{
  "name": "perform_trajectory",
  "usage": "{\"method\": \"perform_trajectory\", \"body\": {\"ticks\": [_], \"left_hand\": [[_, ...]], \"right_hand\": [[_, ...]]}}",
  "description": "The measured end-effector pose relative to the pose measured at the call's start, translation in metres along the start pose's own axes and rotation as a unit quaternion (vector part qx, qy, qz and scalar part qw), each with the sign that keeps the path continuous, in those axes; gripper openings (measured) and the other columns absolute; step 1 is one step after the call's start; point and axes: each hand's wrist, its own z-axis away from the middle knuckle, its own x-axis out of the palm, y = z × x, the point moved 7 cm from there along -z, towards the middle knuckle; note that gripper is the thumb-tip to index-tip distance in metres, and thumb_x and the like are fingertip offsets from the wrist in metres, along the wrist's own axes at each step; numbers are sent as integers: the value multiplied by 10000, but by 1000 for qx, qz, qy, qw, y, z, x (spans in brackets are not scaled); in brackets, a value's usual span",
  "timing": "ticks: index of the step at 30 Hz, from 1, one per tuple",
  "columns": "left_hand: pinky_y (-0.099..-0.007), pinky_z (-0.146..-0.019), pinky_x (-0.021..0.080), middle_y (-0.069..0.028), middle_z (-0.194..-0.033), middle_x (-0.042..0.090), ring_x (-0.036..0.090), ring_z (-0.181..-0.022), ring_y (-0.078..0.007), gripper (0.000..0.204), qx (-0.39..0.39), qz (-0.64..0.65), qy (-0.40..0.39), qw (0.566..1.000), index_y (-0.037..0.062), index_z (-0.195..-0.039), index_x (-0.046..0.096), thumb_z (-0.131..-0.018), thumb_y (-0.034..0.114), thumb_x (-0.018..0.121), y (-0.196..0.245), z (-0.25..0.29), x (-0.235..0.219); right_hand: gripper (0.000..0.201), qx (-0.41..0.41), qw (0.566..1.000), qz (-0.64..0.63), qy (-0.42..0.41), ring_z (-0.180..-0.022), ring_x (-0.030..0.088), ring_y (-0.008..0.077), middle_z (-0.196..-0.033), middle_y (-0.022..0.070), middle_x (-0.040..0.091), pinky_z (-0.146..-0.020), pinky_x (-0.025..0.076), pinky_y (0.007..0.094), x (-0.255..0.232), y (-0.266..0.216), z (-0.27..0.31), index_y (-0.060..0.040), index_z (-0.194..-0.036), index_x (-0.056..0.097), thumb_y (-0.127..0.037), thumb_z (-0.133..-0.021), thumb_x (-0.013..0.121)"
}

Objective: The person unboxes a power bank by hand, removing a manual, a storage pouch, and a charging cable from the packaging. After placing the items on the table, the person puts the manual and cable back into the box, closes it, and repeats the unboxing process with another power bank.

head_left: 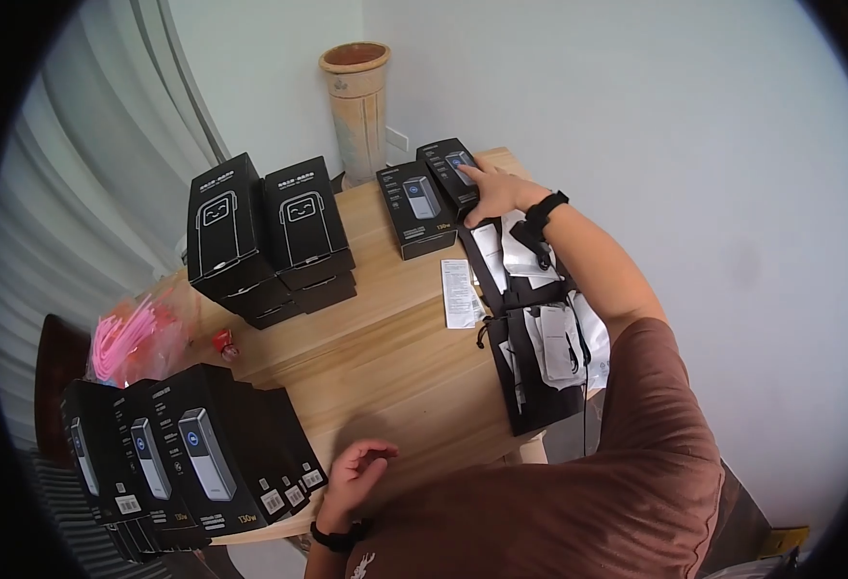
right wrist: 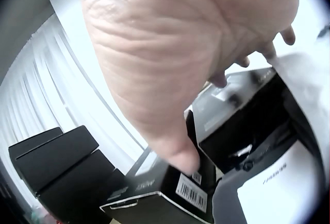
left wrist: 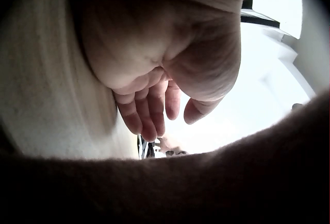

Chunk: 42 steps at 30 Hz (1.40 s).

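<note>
My right hand reaches to the back of the table, its fingers over the top of a black power bank box. In the right wrist view the right hand has its thumb spread away from the fingers, over the barcode end of the neighbouring box; whether the thumb touches it I cannot tell. That neighbouring box lies just left of the first. My left hand hangs loosely curled by the near table edge, holding nothing, and the left wrist view shows the left hand likewise empty.
Black pouches with white packets and cables lie at the right, beside a printed leaflet. Stacked black boxes stand back left, more boxes front left. Pink strips and a small red item lie between them.
</note>
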Motion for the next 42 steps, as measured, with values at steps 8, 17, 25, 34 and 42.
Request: {"method": "perform_trajectory", "body": {"ticks": [8, 17, 25, 34, 42], "left_hand": [[-338, -1057, 530, -109, -1241, 740, 695, -1181, -191, 267, -7, 3, 0, 1000, 2, -1296, 651, -1036, -43, 614, 3, -1, -1], [-344, -1066, 528, -117, -1245, 738, 693, -1188, -195, 264, -9, 12, 5, 1000, -4, -1294, 647, -1036, -49, 607, 0, 0, -2], [-343, -1070, 530, -99, -1257, 725, 683, -1206, -191, 252, 13, 25, -10, 1000, 11, -1299, 645, -1053, -31, 613, 4, -2, 0], [-322, -1027, 524, -67, -1237, 695, 655, -1189, -154, 50, 41, -13, -29, 999, 71, -1096, 539, -1107, 25, 557, -12, -11, 0], [-330, -998, 523, -70, -1099, 684, 654, -1090, -161, 122, 51, -99, -23, 993, 69, -1005, 485, -1108, 4, 484, -12, -11, 6]], "right_hand": [[1257, -173, 981, 79, 41, -1621, 226, 458, -1767, 264, 193, -1271, 216, 664, -4, -72, 37, -208, -1678, 388, -664, -632, 914], [1008, -165, 983, 60, 45, -1610, 256, 463, -1759, 201, 277, -1230, 283, 730, 14, -74, -1, -277, -1661, 407, -536, -778, 818], [988, -161, 983, 56, 74, -1591, 306, 449, -1737, 206, 326, -1245, 317, 647, 16, -70, -16, -184, -1632, 438, -472, -772, 829], [760, -192, 950, -236, 72, -1303, 592, 299, -1494, 193, 586, -1118, 487, 414, -39, -174, 30, -43, -1569, 487, -206, -907, 824], [1119, -33, 882, -463, 79, -1246, 626, 235, -1538, 257, 523, -913, 550, 410, -9, -235, 49, 26, -1665, 263, -538, -897, 849]]}}
